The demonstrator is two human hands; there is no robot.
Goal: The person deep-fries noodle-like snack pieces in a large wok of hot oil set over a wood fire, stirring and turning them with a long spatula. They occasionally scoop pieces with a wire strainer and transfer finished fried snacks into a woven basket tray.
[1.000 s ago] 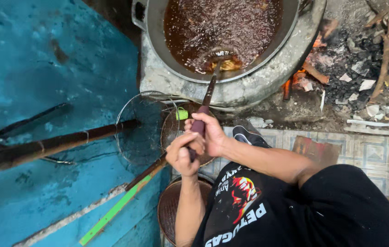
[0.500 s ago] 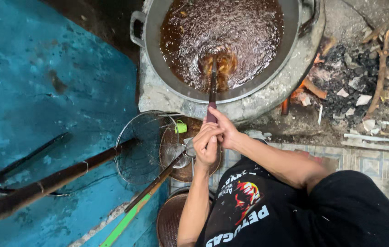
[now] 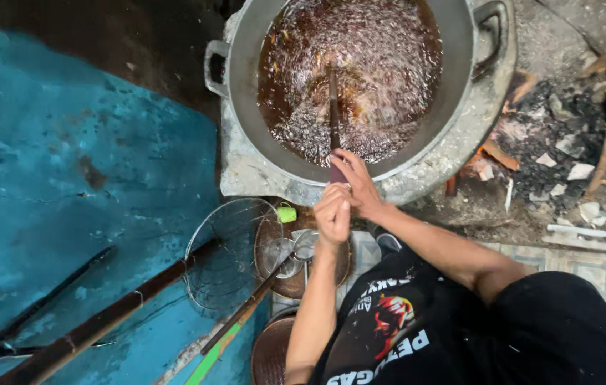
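Wok point(image 3: 246, 107) – bubbling brown oil point(image 3: 381, 64) – stirrer point(image 3: 333, 107) dipped in.

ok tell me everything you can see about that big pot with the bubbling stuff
The pot is a wide, round, grey metal pan with a loop handle on each side, sitting in a rough concrete stove ring beside ash and firewood. Dark brown liquid foams across it. A long dark stick dips into the middle, gripped by both hands, the left hand below the right hand.
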